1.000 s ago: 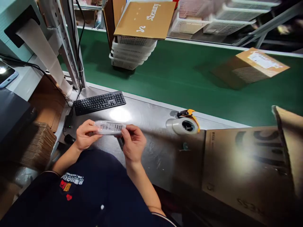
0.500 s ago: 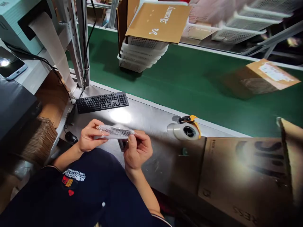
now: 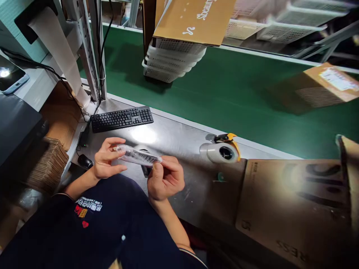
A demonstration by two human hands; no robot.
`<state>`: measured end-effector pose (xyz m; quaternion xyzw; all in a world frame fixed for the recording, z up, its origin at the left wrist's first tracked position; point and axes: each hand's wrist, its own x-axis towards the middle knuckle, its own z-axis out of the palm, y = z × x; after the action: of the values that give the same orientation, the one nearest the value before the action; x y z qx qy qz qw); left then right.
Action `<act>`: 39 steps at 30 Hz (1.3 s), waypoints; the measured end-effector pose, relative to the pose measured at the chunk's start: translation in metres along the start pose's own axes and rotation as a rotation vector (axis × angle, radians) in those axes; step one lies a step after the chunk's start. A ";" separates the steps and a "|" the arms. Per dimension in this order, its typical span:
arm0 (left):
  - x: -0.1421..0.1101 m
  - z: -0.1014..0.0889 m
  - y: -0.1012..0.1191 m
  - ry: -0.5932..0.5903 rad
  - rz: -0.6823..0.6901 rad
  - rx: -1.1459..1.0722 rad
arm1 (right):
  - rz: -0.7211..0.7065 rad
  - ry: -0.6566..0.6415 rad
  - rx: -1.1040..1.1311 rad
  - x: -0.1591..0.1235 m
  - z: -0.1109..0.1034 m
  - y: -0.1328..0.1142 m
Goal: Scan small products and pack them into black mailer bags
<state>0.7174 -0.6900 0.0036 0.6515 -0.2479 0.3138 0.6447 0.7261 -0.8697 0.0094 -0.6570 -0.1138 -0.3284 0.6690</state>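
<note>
Both my hands hold a small clear plastic packet with a barcode label (image 3: 138, 155) just above the steel worktable (image 3: 179, 149). My left hand (image 3: 105, 160) pinches its left end with thumb and fingers. My right hand (image 3: 165, 177) is closed on its right end. A dark object lies on the table under the packet, mostly hidden by my right hand.
A black keyboard (image 3: 122, 118) lies at the table's back left, a tape dispenser (image 3: 221, 151) at the back right. A flat cardboard box (image 3: 297, 201) covers the right side. Behind runs a green conveyor (image 3: 224, 89) with stacked white baskets (image 3: 171, 63) and a labelled carton (image 3: 322, 87). A mouse (image 3: 85, 161) sits left.
The packet has tilted, its right end dropping lower, and both hands shifted slightly right. The carton on the conveyor has travelled further right.
</note>
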 end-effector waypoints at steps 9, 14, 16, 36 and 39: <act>0.003 0.007 0.001 -0.113 -0.007 -0.053 | 0.239 0.038 0.049 0.005 0.002 0.003; 0.001 0.010 -0.002 0.064 0.000 0.100 | 0.230 0.093 0.095 -0.001 0.006 0.009; -0.003 0.012 -0.005 0.145 -0.100 0.111 | 0.251 0.048 0.130 -0.001 0.006 0.008; 0.011 0.008 -0.005 -0.069 -0.175 0.199 | 0.607 -0.030 0.240 0.001 -0.002 0.005; 0.011 0.010 -0.005 -0.029 -0.126 0.201 | 0.470 -0.017 0.170 -0.001 -0.004 0.002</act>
<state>0.7292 -0.6984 0.0082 0.7316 -0.1830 0.2866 0.5909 0.7252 -0.8735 0.0070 -0.6096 0.0092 -0.1473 0.7789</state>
